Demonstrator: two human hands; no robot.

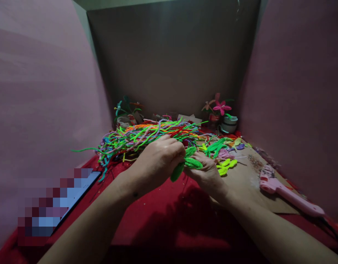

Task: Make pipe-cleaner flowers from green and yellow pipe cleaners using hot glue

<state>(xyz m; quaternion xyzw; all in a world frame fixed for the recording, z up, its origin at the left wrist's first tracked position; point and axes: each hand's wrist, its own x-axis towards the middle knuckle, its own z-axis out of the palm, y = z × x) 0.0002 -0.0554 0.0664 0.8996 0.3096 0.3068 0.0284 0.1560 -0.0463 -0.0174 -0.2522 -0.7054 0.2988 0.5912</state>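
Note:
Both my hands meet over the red cloth, pinching a green pipe-cleaner leaf shape. My left hand is closed on its upper end, knuckles up. My right hand is closed on the leaf loops from below and the right. Just behind my hands lies a big heap of loose pipe cleaners in green, orange, purple and yellow.
Finished green, yellow and pink leaf pieces lie on brown card. A pink glue gun rests at the right. Small pots with pipe-cleaner flowers and another pot stand against the cardboard back wall. A phone lies at the left.

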